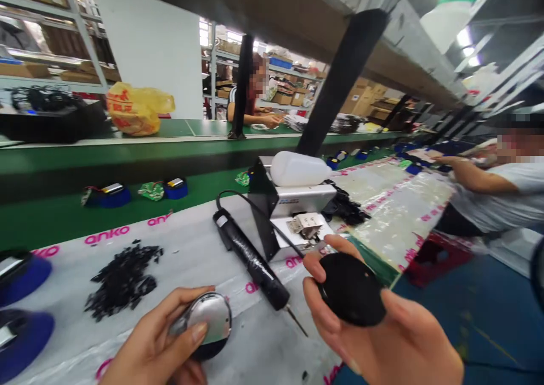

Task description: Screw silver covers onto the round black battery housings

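My left hand (165, 339) is closed around a small round housing (212, 322) with a silver face and a black lower edge; the thumb presses on the silver part. In my right hand (382, 328) is a black round disc (352, 288), gripped by its rim between fingers and thumb. Between the hands lies a black electric screwdriver (253, 260), its thin bit pointing toward me and its cord looping back. Left of it is a pile of small black parts (123, 280) on the plastic-covered bench (178, 249).
Behind the screwdriver stands a metal box machine (304, 195) with a white bottle (300, 169) lying on top. Blue round units (25, 280) sit at the left edge, others (176, 188) on the green belt (55, 220). Co-workers (488, 181) sit at right and across.
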`<state>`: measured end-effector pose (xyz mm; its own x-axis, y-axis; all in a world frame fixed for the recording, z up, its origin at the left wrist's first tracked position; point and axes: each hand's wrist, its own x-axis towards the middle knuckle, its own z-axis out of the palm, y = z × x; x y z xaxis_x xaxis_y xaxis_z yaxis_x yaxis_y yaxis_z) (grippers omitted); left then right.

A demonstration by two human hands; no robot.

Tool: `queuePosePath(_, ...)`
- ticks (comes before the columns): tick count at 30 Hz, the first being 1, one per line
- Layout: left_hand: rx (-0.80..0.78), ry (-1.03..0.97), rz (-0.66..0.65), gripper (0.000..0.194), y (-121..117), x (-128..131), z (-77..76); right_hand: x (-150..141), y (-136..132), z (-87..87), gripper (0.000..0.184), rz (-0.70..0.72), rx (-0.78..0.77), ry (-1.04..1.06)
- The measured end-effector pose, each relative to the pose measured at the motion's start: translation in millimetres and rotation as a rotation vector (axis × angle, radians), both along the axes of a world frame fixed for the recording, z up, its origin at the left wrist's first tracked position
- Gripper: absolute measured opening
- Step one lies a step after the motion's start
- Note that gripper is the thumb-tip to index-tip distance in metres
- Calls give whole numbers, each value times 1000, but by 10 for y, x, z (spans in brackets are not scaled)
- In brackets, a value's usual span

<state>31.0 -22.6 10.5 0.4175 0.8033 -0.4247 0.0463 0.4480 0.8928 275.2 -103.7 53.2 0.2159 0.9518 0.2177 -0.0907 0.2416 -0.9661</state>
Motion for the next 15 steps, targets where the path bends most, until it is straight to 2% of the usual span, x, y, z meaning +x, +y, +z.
queuePosePath(2,-15,-20,-23,62,18,-15,-3,-212,69,-70,53,96,67,-94)
queuePosePath(4,-21,-31,-57,58,31,-45,-40,-339,129,-177,49,166,112,-279)
queuePosePath(8,-9,-49,-88,44,19,-87,-83,-384,180,-386,47,253,75,-572)
queuePosePath(12,-24,-34,-90,43,-13,-74,-42,-344,131,-516,50,229,77,-694)
queuePosePath(15,-37,-6,-109,41,-25,-58,-34,-352,108,-566,52,162,188,-729)
